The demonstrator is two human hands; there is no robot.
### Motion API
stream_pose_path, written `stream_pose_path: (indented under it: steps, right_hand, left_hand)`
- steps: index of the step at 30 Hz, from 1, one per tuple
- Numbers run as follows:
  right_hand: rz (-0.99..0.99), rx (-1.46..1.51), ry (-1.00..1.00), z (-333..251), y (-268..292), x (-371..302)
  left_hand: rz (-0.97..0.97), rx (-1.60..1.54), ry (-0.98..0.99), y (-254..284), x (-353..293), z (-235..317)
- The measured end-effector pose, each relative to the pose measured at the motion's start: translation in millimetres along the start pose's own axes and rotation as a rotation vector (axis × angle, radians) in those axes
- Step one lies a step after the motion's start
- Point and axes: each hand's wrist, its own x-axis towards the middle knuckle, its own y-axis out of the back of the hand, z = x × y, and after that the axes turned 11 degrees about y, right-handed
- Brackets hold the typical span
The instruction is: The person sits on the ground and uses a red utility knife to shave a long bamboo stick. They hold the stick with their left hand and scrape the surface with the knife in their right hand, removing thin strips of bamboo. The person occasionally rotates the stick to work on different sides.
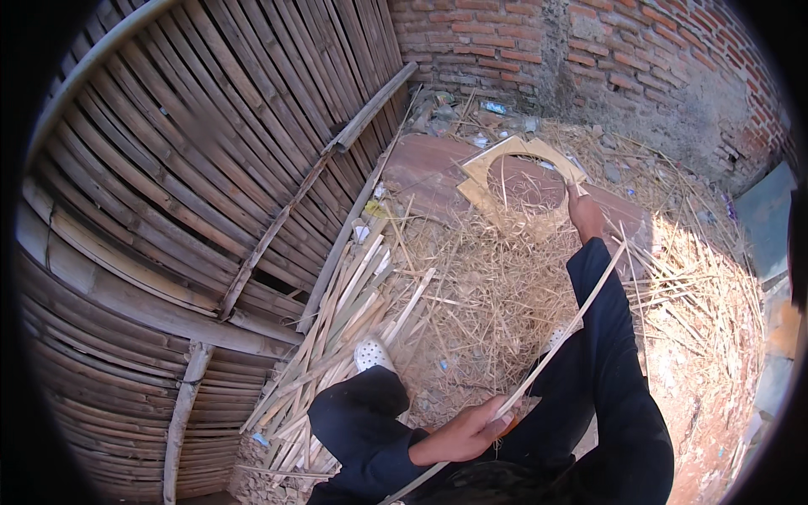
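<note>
My left hand [467, 431] is closed around a long, pale bamboo strip [562, 343] in front of my lap. The strip slants from the lower edge up to the right, passing in front of my right forearm. My right arm is stretched far forward. At its end, my right hand [587, 215] grips the right corner of a flat, tan board [478, 171] with a large round cut-out. That board stands tilted above a reddish-brown sheet [421, 168] on the ground, with straw and shavings around its lower edge.
Split bamboo strips [337, 337] lie piled at the left, beside a bamboo slat wall [194, 160]. Shavings [497, 295] cover the ground between my feet, near a white perforated shoe [371, 354]. A brick wall [505, 42] closes the far side. More strips [699, 286] lie at the right.
</note>
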Motion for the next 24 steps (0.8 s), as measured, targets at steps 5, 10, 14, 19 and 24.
stream_pose_path:
  steps: [5, 10, 14, 19, 24]
  right_hand:
    - [0.02, 0.175, 0.008, 8.3, 11.7, -24.0]
    - [-0.391, 0.323, 0.532, -130.2, 63.9, -100.8]
    - [-0.359, 0.172, 0.999, -177.0, 83.6, -177.0]
    - [-0.231, 0.217, 0.943, -163.7, 61.2, -166.2]
    - [-0.204, 0.232, 0.94, -163.5, 51.5, -165.8]
  left_hand:
    - [0.096, -0.689, 0.518, 38.3, 7.4, 14.2]
    - [0.154, -0.825, 0.475, 62.4, 7.0, 34.0]
    - [0.147, -0.857, 0.462, 61.8, 15.4, 40.1]
    - [0.146, -0.859, 0.439, 64.7, 18.6, 44.7]
    - [0.151, -0.842, 0.436, 63.2, 19.4, 46.2]
